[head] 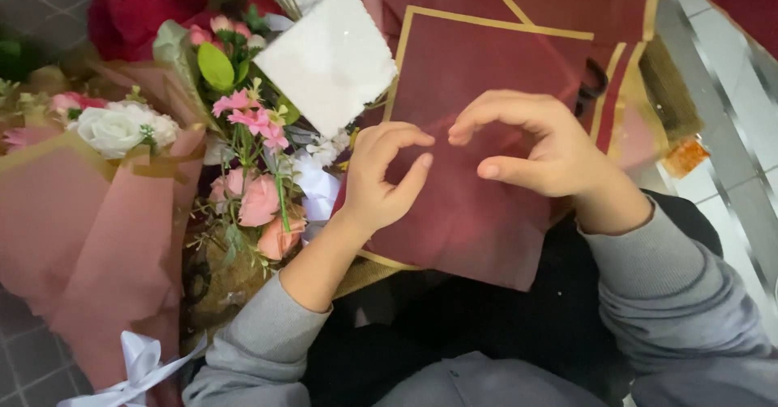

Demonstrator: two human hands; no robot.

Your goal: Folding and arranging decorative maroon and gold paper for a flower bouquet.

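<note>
A: Dark red wrapping sheet point(470, 132) with gold border lies on the lap, just right of the pink bouquet point(251, 188). Looks thin, light, floppy and easily creased.

B: Hands?

A: Left hand point(381, 184) and right hand point(543, 152) both rest on the sheet's middle, fingers curled, index tips nearly meeting, pinching a small fold. Neither is fully closed.

B: Better grip?

A: Gold edges; the top edge is free.

B: Room?

A: Tight left of the sheet: flowers, white foam block point(328, 59). More sheets above. Right side is open floor.
</note>
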